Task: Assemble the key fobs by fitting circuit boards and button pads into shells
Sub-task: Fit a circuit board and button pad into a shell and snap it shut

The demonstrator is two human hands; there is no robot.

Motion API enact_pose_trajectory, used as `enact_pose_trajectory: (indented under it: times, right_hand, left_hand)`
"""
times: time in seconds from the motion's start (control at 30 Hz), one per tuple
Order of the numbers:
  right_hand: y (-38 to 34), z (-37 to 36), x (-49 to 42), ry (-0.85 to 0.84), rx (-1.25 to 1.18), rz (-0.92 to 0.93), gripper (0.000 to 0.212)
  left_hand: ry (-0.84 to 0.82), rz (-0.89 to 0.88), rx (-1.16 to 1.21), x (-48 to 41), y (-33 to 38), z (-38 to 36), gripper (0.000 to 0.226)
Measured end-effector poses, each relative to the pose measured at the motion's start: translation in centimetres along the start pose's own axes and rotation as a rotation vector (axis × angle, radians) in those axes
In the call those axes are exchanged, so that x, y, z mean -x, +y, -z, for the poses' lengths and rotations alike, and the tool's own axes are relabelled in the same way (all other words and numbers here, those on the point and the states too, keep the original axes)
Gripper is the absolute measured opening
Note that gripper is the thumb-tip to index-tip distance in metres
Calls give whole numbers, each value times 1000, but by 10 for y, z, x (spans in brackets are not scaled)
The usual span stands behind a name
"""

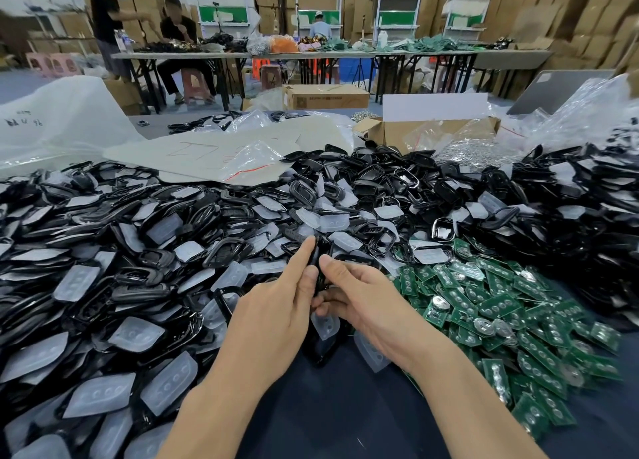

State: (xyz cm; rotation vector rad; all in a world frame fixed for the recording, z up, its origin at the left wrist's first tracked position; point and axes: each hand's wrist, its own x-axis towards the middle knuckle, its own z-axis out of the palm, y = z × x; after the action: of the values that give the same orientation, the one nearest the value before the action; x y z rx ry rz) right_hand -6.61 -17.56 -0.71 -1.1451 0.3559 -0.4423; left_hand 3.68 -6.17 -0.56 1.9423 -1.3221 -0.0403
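Left hand (pixel 276 306) and right hand (pixel 366 303) pinch slim glossy black plastic fob shell (pixel 320 268) edge-on between them, above dark blue worktop (pixel 345 417); contents hidden; uneven squeeze could pop it loose into heap of green rectangular circuit boards (pixel 501 306) alongside.

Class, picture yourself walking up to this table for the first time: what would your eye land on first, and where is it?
The huge heap of black shells and clear button pads swamps the left and centre of the table. A bright green pile of circuit boards lies on the right. In the middle, the left hand and right hand hold one black shell between them.
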Motion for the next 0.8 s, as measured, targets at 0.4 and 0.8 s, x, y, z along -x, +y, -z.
enact_pose_trajectory:
  times: [0.4, 0.8]
  right_hand:
    - [4, 3, -4, 15, 19, 86, 26]
    - [4, 3, -4, 44, 126, 185, 32]
  left_hand:
    - [-52, 6, 260, 0, -10, -8, 50]
    - [-47, 180, 654, -7, -1, -4, 22]
